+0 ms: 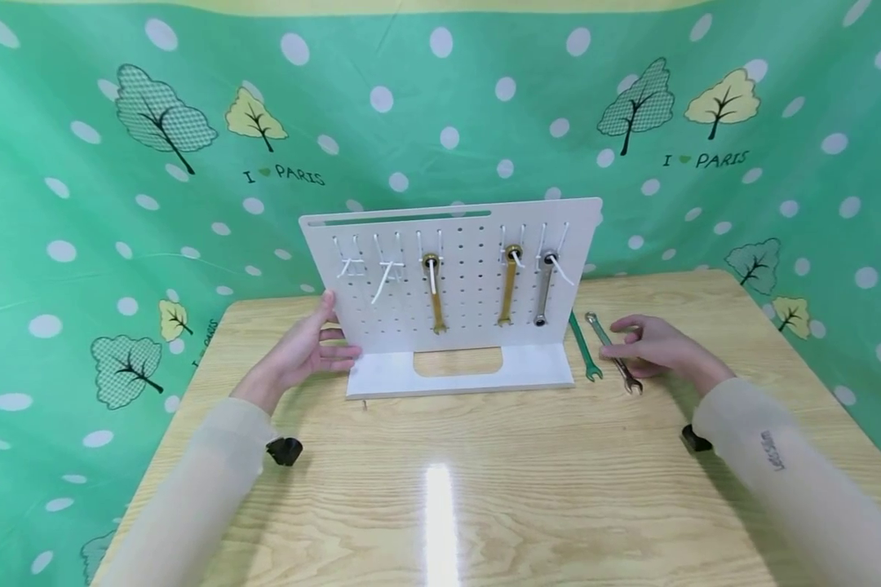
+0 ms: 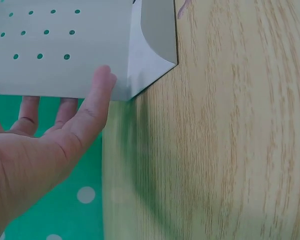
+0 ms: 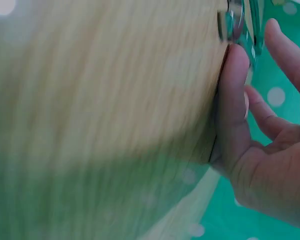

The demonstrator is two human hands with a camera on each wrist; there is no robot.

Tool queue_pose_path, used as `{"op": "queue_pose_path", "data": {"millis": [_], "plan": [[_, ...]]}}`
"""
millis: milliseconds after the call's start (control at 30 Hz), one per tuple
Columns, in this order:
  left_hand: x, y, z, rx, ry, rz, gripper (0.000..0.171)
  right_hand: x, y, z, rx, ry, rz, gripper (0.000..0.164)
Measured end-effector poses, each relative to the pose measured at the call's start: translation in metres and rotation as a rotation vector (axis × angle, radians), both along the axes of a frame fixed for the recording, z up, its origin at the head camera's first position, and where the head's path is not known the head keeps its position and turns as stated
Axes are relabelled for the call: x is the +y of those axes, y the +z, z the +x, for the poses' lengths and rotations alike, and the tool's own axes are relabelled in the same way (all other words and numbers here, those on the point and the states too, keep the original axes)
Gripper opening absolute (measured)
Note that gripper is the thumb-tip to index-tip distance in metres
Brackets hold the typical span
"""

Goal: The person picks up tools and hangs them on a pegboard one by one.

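A white pegboard stand (image 1: 462, 293) stands upright on the table. My left hand (image 1: 304, 346) is at its left edge, fingers fairly straight; in the left wrist view one finger lies across the board's front and others show beyond the edge. On the board hang two gold combination wrenches (image 1: 436, 297) and a silver wrench (image 1: 545, 293). Right of the stand lie a green wrench (image 1: 582, 344) and a chrome wrench (image 1: 602, 333). Over the chrome wrench reaches my right hand (image 1: 653, 342), thumb and fingers spread; whether it touches the wrench cannot be made out.
White hooks (image 1: 387, 267) stick out of the board's left part. The wooden table (image 1: 529, 473) stretches in front of the stand. A green dotted cloth (image 1: 411, 106) hangs behind and beside the table. One tiny object (image 1: 364, 404) lies before the stand's base.
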State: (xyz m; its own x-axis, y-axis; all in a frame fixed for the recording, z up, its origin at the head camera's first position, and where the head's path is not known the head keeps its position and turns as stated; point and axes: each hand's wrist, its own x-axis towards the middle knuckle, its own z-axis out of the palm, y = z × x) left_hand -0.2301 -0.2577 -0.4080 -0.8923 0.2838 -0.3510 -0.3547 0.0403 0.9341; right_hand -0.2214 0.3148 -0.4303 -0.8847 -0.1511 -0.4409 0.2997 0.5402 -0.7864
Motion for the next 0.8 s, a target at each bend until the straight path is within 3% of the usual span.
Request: {"op": "queue_pose_path", "data": {"millis": [167,500,800], "plan": [[-0.0010,-0.0007,-0.0003,0.002,-0.003,-0.001,0.097,-0.0098,0.0008,-0.0012,0.005,0.023,0.085,0.066],[0.0015,0.0017,-0.0039,0.016,-0.006,-0.012,0.094,-0.0099,0.0047,0.0005,-0.006,0.003,0.110,0.060],[0.0004,-0.0008,-0.0019,0.015,-0.003,-0.020,0.094,-0.0089,0.0063,-0.0027,-0.008,0.049,0.149,0.048]]}}
